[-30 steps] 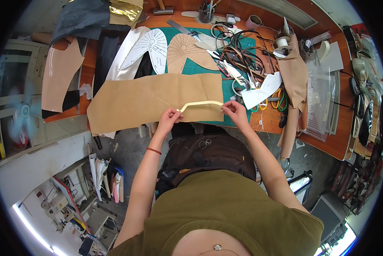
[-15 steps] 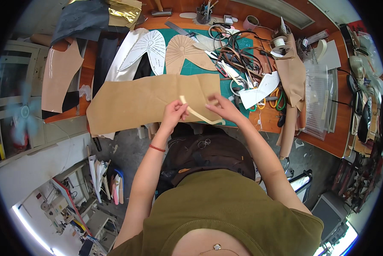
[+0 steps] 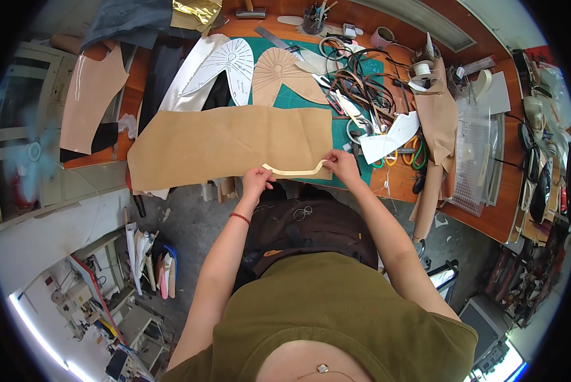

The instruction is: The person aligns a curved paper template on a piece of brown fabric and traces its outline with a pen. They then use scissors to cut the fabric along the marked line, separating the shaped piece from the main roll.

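The pale cream strip (image 3: pixel 295 172) is just right of the centre of the frame, over the lower right part of the wide tan sheet (image 3: pixel 228 143). Its long axis runs left to right, close to the sheet's lower edge and roughly along it, with the middle dipping and both ends bending upward. Neither hand is nearer — each is at one end. The left hand (image 3: pixel 257 183) grasps the left end between thumb and fingers, so the strip lies to its right; the right hand (image 3: pixel 343 167) pinches the other end by the sheet's right edge, so the strip lies to its left. Whether the strip's middle touches the sheet or hangs just above it, I cannot tell. The sheet lies across the worktop (image 3: pixel 397 184), partly over a green cutting mat (image 3: pixel 343 137) — a white pattern piece (image 3: pixel 390 137) is right of the sheet, apart from the right hand.
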Motion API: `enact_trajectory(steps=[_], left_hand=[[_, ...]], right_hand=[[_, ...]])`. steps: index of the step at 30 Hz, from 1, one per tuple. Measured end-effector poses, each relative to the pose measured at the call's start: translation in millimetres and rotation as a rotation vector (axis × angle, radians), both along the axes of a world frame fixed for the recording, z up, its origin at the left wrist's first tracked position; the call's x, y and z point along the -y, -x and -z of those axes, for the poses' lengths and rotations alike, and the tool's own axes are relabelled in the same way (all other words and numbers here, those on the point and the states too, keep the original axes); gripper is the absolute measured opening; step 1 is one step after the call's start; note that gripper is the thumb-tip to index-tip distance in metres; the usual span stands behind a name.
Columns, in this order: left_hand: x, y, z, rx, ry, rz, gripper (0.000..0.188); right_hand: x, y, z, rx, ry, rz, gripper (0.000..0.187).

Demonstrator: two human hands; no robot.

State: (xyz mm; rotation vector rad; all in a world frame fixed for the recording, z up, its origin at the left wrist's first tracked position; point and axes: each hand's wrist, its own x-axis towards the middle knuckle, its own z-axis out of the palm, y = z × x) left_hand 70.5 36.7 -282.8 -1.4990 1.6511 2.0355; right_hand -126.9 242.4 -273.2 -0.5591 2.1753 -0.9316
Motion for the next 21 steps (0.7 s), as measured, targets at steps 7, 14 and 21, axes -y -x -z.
enact_trajectory(steps=[7,14,21], left_hand=[[-6.2,-11.4,-1.5,-0.008,0.734,0.412,0.020],[-41.2,-13.1,-61.9,-0.313,1.070,1.295,0.078],[-62.7,-13.8,-51.2,-0.218,1.122,1.344,0.085]], right_hand=[[-1.7,-1.2,7.7,-0.090,0.063,0.006,0.015],[-5.1,-4.4,2.4,-0.135,0.092,-0.010,0.015],[-8.4,-7.9,7.4,-0.209,0.112,-0.050,0.016]])
